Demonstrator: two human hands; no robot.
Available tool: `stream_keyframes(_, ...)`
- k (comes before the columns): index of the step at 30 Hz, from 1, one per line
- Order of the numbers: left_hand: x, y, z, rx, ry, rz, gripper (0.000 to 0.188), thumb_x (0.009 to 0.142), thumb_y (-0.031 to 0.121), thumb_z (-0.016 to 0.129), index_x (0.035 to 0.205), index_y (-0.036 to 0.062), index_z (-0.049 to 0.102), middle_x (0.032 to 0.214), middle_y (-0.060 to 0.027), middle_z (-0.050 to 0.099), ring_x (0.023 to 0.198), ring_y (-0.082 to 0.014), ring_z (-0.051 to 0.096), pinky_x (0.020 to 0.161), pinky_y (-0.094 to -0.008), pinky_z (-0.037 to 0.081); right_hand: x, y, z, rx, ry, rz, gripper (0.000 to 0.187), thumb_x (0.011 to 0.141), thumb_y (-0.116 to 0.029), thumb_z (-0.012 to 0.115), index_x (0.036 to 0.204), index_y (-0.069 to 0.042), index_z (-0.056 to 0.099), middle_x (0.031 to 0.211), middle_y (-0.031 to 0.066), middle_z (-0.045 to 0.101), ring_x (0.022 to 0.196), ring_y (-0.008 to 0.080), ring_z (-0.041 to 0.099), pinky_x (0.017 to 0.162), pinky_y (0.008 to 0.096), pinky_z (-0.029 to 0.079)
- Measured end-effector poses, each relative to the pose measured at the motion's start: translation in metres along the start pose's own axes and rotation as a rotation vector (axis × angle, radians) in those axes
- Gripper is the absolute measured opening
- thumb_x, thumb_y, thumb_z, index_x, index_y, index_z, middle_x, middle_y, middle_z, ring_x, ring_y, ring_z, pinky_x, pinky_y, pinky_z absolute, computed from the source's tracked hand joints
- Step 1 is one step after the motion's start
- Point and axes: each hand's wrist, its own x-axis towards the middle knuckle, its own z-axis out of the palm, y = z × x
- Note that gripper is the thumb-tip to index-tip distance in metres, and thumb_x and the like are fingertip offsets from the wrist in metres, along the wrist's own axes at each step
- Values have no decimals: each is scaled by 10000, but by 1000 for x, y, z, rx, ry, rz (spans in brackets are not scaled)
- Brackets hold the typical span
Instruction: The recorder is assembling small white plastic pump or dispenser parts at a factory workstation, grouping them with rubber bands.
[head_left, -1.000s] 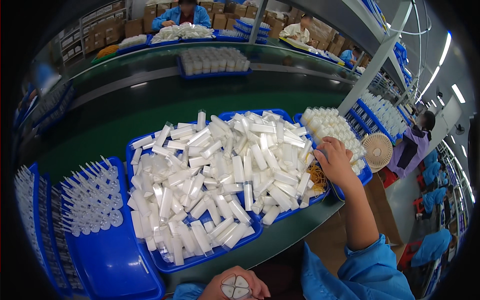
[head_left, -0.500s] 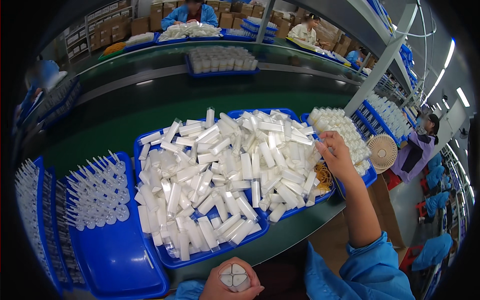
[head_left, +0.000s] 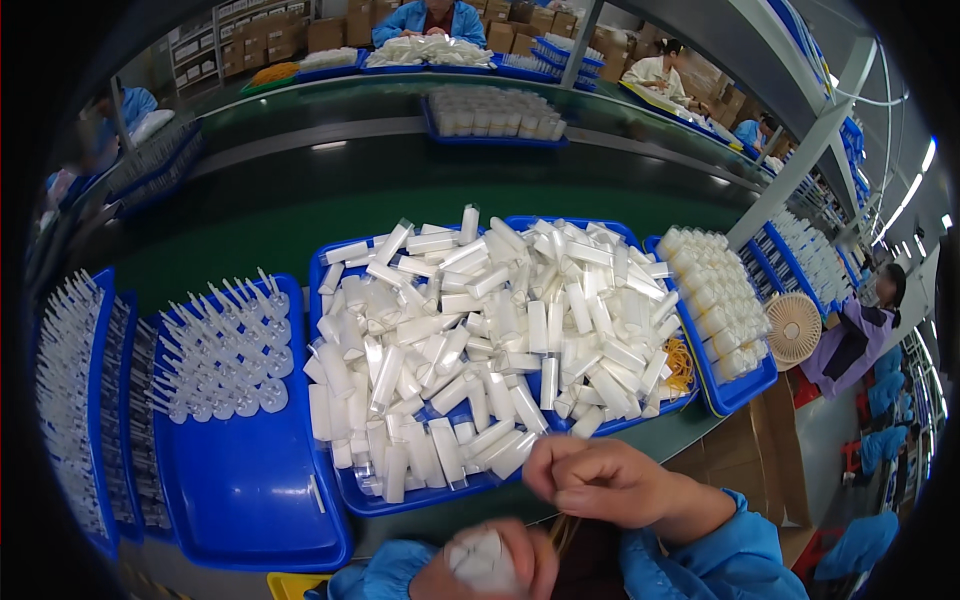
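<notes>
In my left hand (head_left: 532, 555), low at the front edge, sits a bundle of white wedge-shaped pieces (head_left: 480, 560) held end-up, its fingers wrapped round it and blurred. My right hand (head_left: 612, 482) is closed just above and to the right of it. Thin yellow-brown rubber bands (head_left: 564, 537) hang below its fingers. Beyond both hands a blue tray (head_left: 420, 508) is heaped with white wedge-shaped pieces in clear film (head_left: 445, 450). More loose rubber bands (head_left: 680, 368) lie at the right end of the heap.
To the left, a blue tray (head_left: 250, 500) carries rows of clear stemmed parts (head_left: 225, 350). At right a tray holds banded bundles (head_left: 715, 300), near a beige fan (head_left: 794, 328) and a metal post (head_left: 800, 170). Across the green belt (head_left: 270, 220), other people sit with trays.
My right hand has come from the rubber bands at the right down toward my left hand, bands now trailing from it. The bundle stays in my left hand. The view has shifted slightly.
</notes>
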Motion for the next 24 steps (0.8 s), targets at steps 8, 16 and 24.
stream_keyframes(8, -13, 2, 0, 1245, 398, 341, 774, 671, -43, 703, 1289, -5, 238, 728, -86, 523, 610, -174, 539, 568, -265, 426, -16, -18, -18, 486, -76, -221, 329, 916, -349, 444, 1012, -38, 492, 526, -20, 439, 461, 110, 452, 611, 312, 397)
stream_keyframes(16, 5, 1, -2, 1122, 611, 201, 1003, 671, -38, 669, 1420, 98, 15, 725, -86, 531, 613, -186, 540, 568, -294, 453, 2, -18, 40, -534, -539, -340, 499, 801, -265, 648, 1164, 59, 538, 528, 32, 405, 414, 211, 401, 443, 312, 322)
stream_keyframes(24, 4, -3, 2, 1018, 552, 512, 1061, 677, -50, 678, 1405, 45, -88, 751, -85, 518, 636, -176, 510, 601, -299, 432, -33, 7, 13, 452, -17, -118, 387, 897, -69, 430, 1270, 33, 427, 1176, 254, 515, 697, 342, 623, 524, 326, 476)
